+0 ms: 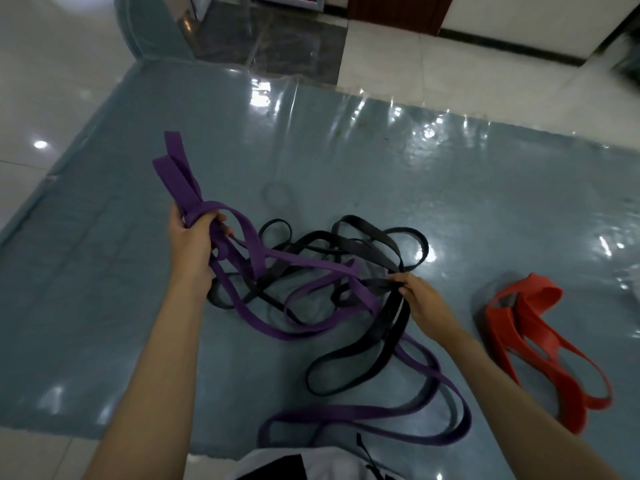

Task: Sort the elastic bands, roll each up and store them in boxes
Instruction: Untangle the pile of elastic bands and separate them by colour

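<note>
Gripping a gathered bunch of purple bands (214,216), the left hand (192,247) lifts it over the blue mat (104,306) on the floor, loose ends sticking up to the far left. Right hand (420,303) pinches a black band (388,282) at the tangle's right edge. Purple and black bands lie knotted together between both hands, with loops trailing near the person. Red bands (540,344) lie apart on the mat at the right.
</note>
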Action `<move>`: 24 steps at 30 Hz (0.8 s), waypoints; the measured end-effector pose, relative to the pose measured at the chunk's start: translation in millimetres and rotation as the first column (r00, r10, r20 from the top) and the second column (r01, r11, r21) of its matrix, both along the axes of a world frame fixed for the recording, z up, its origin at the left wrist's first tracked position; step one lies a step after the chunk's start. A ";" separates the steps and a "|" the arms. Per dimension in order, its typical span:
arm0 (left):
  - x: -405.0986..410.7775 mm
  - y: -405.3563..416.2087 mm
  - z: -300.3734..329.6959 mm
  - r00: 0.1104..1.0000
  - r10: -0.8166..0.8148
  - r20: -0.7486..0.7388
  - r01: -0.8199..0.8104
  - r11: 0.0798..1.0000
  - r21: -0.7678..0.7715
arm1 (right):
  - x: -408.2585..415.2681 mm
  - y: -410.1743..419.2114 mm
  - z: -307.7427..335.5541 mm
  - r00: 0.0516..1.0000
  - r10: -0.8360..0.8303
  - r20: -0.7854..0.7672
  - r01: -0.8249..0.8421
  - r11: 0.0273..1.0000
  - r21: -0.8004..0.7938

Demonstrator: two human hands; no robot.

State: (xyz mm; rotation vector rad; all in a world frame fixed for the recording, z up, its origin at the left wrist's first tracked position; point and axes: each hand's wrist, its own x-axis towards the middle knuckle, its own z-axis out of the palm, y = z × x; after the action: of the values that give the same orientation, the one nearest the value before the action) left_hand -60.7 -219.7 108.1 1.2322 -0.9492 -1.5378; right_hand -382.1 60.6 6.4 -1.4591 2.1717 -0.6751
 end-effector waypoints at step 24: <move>39.7 39.6 36.3 0.994 -0.030 -0.101 0.022 0.997 -0.081 | 40.9 -3.2 20.8 0.877 -0.371 -0.305 0.463 0.823 0.329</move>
State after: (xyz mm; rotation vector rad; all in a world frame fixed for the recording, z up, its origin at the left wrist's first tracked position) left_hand -21.1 -180.1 144.4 1.0793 -0.9539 -1.5533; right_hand -341.2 57.3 27.2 -0.8855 2.6534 -0.1752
